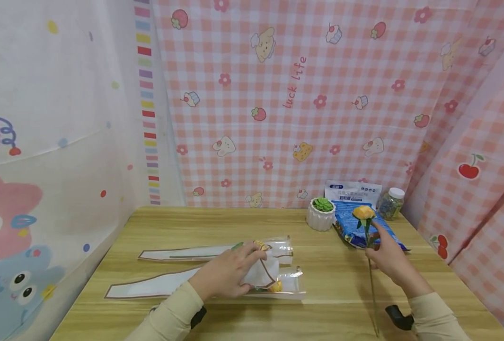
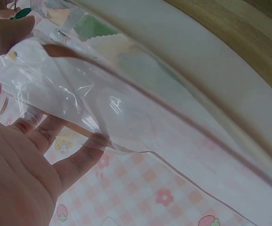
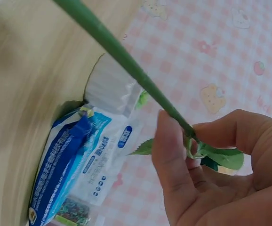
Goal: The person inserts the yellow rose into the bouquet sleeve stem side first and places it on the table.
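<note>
My right hand (image 1: 388, 259) pinches a yellow artificial rose (image 1: 364, 212) high on its stem, between thumb and fingers. The bloom points up and the long green stem (image 3: 126, 63) hangs down over the table. My left hand (image 1: 228, 270) grips a clear-and-white flower sleeve (image 2: 140, 113) with a brown border near its wide end. In the left wrist view the thumb is on one side of the sleeve and the fingers on the other. Beneath and beyond that hand lie sleeves with yellow flowers, one at the back (image 1: 192, 253) and one in front (image 1: 149, 283).
Behind the right hand lies a blue and white packet (image 1: 351, 227). A white ribbed pot with a green succulent (image 1: 321, 219) stands to its left, and a white-lidded jar (image 1: 391, 204) to its right. Patterned curtains (image 1: 294, 118) enclose the wooden table (image 1: 328, 293).
</note>
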Action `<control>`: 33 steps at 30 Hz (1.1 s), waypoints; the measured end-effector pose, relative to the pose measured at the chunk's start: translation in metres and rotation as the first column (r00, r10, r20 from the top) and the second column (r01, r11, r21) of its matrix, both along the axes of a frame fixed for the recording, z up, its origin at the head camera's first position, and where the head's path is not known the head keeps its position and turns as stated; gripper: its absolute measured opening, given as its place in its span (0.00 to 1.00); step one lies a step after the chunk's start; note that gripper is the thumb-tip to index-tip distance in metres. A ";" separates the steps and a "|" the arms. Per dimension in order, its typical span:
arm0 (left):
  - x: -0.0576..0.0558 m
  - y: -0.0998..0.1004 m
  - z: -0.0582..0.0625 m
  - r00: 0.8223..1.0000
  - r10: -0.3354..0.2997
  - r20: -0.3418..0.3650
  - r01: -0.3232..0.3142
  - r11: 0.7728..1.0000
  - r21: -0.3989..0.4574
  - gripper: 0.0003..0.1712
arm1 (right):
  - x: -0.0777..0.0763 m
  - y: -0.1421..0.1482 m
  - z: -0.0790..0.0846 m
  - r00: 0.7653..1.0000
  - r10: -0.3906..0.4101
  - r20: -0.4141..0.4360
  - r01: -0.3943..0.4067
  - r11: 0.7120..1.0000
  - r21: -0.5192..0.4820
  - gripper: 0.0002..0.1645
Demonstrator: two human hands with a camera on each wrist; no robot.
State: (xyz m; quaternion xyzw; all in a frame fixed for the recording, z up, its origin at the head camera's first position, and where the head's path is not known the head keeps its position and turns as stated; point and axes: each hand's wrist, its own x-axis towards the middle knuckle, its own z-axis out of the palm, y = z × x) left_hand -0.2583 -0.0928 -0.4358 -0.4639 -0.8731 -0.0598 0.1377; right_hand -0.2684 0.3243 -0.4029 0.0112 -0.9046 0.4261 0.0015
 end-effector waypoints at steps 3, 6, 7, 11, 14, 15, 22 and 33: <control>0.000 0.000 0.000 1.000 0.003 0.008 -0.003 1.000 -0.002 0.41 | 0.002 -0.004 0.002 0.999 -0.008 -0.037 0.008 1.000 -0.014 0.52; 0.000 0.000 0.000 1.000 0.009 0.022 -0.009 1.000 -0.007 0.41 | 0.003 -0.007 0.004 0.998 -0.022 -0.065 0.020 0.999 -0.030 0.52; 0.001 0.001 0.000 1.000 0.011 0.026 -0.011 1.000 -0.009 0.41 | 0.004 -0.008 0.004 0.997 -0.025 -0.073 0.023 0.999 -0.038 0.52; 0.001 0.001 0.000 0.999 0.020 0.028 -0.019 1.000 -0.014 0.41 | 0.005 -0.012 0.008 0.992 -0.048 -0.114 0.042 0.997 -0.061 0.52; 0.001 0.001 0.001 0.999 0.024 0.026 -0.024 1.000 -0.017 0.41 | 0.007 -0.014 0.009 0.986 -0.075 -0.148 0.062 0.994 -0.086 0.52; 0.001 0.001 0.001 0.999 0.026 0.026 -0.025 1.000 -0.018 0.41 | 0.008 -0.016 0.010 0.984 -0.084 -0.157 0.069 0.993 -0.097 0.52; 0.000 0.000 -0.001 0.999 0.033 0.025 -0.032 0.999 -0.033 0.41 | 0.015 -0.028 0.017 0.966 -0.150 -0.209 0.107 0.974 -0.200 0.54; 0.000 0.001 -0.002 1.000 0.023 0.012 -0.022 1.000 -0.017 0.40 | 0.019 -0.039 0.028 0.940 -0.229 -0.253 0.148 0.941 -0.303 0.52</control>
